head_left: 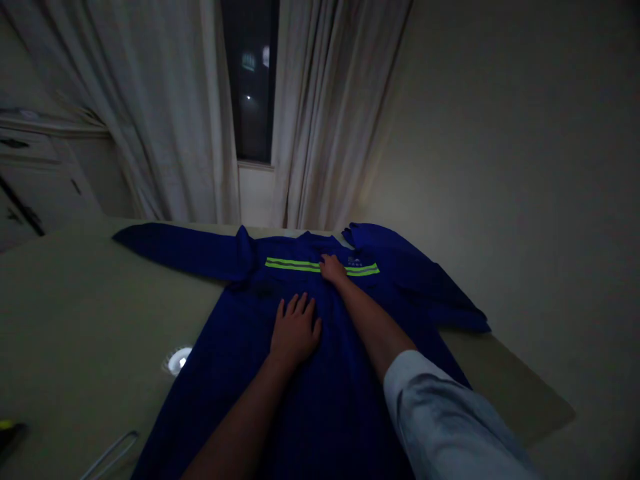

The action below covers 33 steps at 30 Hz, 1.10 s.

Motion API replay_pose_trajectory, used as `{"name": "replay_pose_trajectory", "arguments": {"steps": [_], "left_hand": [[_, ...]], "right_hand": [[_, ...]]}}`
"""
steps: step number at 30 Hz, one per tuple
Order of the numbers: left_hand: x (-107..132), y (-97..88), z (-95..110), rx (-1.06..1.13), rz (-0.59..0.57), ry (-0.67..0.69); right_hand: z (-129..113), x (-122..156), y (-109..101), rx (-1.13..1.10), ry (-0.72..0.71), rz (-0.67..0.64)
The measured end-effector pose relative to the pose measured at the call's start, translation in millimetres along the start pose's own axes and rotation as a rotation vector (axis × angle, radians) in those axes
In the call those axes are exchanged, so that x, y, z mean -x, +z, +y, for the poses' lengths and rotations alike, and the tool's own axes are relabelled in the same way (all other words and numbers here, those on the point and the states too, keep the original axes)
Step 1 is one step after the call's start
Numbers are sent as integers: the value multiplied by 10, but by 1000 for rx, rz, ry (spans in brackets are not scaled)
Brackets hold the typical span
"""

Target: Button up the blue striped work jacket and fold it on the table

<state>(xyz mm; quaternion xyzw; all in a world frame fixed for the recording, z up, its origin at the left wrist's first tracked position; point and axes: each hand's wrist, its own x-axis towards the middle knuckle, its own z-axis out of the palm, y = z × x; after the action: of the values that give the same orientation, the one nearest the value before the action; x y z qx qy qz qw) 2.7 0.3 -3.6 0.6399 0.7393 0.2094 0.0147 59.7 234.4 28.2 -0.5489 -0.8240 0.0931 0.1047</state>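
Observation:
A dark blue work jacket (240, 360) with yellow-green reflective stripes (293, 265) across the chest lies spread flat on a pale table (75, 313). Its sleeves stretch out to the left and right. My left hand (296, 330) rests flat on the middle of the jacket with its fingers stretched out. My right hand (333, 268) reaches farther, onto the reflective stripes near the collar; its fingers press down on the fabric and hold nothing I can see. A light sleeve covers my right upper arm.
A small round shiny object (178, 360) lies on the table left of the jacket. A thin wire-like thing (113, 453) sits at the near left edge. White curtains (320, 113) and a dark window (250, 80) stand behind the table; a cabinet (35, 180) is at left.

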Motion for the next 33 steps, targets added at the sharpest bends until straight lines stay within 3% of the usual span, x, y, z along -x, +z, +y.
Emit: {"name": "replay_pose_trajectory", "arguments": {"steps": [5, 11, 19, 33], "left_hand": [[-6, -1, 8, 17, 4, -4], [-5, -2, 8, 4, 4, -13], [-1, -7, -1, -15, 2, 5], [-3, -10, -3, -14, -50, 3]], "right_hand": [[95, -217, 133, -65, 84, 37], [223, -293, 134, -95, -8, 60], [285, 27, -2, -72, -190, 123], [435, 624, -166, -64, -358, 28]]}}
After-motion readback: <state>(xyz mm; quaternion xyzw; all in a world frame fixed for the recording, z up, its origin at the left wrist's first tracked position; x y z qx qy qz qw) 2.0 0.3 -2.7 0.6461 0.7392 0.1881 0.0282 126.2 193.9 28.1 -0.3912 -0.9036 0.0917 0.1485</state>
